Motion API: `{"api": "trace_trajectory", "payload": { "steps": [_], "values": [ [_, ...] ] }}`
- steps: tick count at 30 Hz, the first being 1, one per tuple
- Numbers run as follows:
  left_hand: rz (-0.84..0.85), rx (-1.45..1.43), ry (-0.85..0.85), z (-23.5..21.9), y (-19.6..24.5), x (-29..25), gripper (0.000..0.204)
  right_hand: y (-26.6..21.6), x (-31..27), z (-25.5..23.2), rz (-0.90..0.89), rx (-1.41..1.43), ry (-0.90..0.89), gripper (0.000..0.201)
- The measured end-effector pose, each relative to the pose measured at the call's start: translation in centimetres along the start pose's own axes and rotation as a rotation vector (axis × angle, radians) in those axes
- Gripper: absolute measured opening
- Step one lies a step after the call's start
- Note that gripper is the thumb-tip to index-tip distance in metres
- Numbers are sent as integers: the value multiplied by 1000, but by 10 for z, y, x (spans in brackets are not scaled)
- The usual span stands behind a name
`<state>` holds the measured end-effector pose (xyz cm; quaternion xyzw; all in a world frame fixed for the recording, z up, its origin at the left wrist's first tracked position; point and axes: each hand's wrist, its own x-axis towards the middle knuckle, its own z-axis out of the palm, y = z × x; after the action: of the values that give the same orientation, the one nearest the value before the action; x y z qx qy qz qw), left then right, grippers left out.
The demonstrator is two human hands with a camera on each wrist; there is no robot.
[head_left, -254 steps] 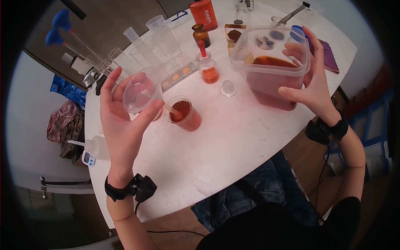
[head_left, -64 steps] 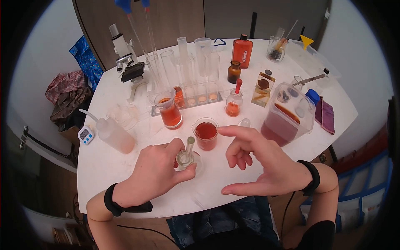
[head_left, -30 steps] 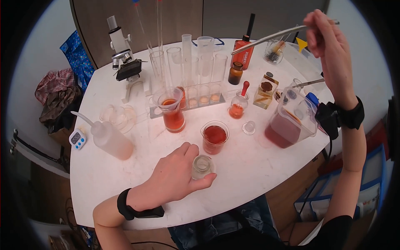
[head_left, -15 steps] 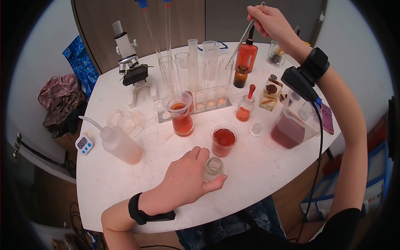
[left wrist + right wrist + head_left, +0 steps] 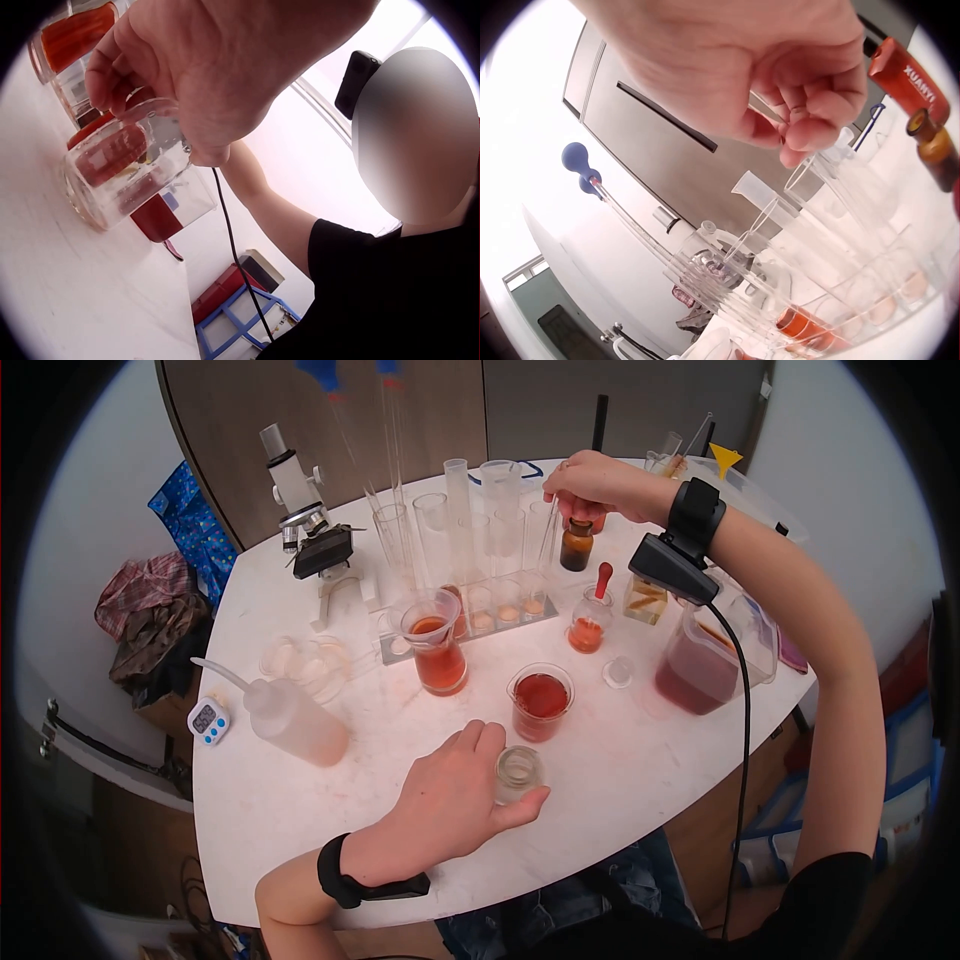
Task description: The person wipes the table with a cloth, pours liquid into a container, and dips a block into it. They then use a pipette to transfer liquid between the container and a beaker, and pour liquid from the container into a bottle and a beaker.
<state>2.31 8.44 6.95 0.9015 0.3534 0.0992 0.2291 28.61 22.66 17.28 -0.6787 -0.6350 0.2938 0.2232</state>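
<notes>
My left hand (image 5: 440, 800) curls round a clear glass bottle (image 5: 518, 772) with an open mouth, upright on the table. In the left wrist view the bottle (image 5: 124, 165) stands under the palm, fingers and thumb at its neck. At the back, my right hand (image 5: 612, 490) pinches a long thin metal tool (image 5: 549, 538), pointing down at the rightmost tall tube of the rack. Whether its tip is inside the tube, I cannot tell. The right wrist view shows my curled fingers (image 5: 810, 131) just above a tube's rim (image 5: 801, 172). A beaker of red liquid (image 5: 541, 705) sits behind the bottle.
A flared glass of orange liquid (image 5: 438, 658) stands before the tube rack (image 5: 470, 635). Left are a wash bottle (image 5: 297, 725), timer (image 5: 208, 721) and microscope (image 5: 310, 520). Right are a dropper bottle (image 5: 588, 628), stopper (image 5: 617, 673), brown bottle (image 5: 576, 550) and plastic tub (image 5: 700, 670).
My right hand has lifted the long tool up and away, swung left over the table and lowered it to the tubes. The rod seen in the bottle's mouth is gone; my left hand still holds the bottle.
</notes>
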Motion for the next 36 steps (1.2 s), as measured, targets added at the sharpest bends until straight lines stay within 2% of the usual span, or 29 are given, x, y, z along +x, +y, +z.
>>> {"api": "trace_trajectory", "payload": {
  "steps": [3,4,5,7,8,9,10,11,12,13,14,15,17,18,21,24,27,29,31,33,36],
  "values": [
    [-27,-18,-38,-3,1,1,52,0,-12,-8,-77,-112,31,33],
    [-5,-16,-58,-3,1,2,52,2,-21,-16,-166,-119,72,46],
    [-14,-21,-49,-2,1,2,51,1,-35,-25,-243,-184,173,54],
    [-2,-31,-60,-1,0,2,50,3,-74,-50,-462,-229,393,47],
    [-21,-49,-55,-1,0,2,49,11,-99,-72,-364,-339,411,38],
    [-45,-70,-46,0,1,2,48,-41,-150,-55,-178,19,596,43],
    [-37,-79,-55,1,1,3,48,33,-161,-112,-477,-334,528,32],
    [-67,-106,-59,2,1,3,48,49,-185,-116,-576,-330,637,32],
    [-98,-131,-60,3,1,3,48,67,-206,-115,-493,-333,732,37],
    [-98,-136,-60,3,1,3,48,83,-222,-103,-495,-165,756,43],
    [-95,-142,-62,4,2,3,49,105,-234,-93,-430,-95,781,41],
    [-94,-148,-59,6,3,4,49,132,-238,-83,-334,-40,806,52],
    [-87,-171,-42,11,5,4,50,167,-248,-53,-153,183,586,85],
    [-72,-185,-26,13,7,4,51,185,-250,-39,-112,173,502,100],
    [-12,-172,-30,19,17,10,53,207,-236,3,-106,282,389,137],
    [2,-157,-71,19,32,21,52,204,-216,23,-221,261,390,141],
    [-7,-100,-110,20,43,32,50,201,-196,35,-287,356,466,143],
    [15,-95,-110,22,46,41,50,201,-188,43,-361,477,535,137],
    [35,-93,-116,27,46,50,50,192,-187,43,-345,478,540,131],
    [144,-103,-17,33,48,58,51,190,-186,42,-327,478,546,126],
    [69,-158,-59,31,58,65,52,191,-183,40,-358,366,570,120]
  ]
}}
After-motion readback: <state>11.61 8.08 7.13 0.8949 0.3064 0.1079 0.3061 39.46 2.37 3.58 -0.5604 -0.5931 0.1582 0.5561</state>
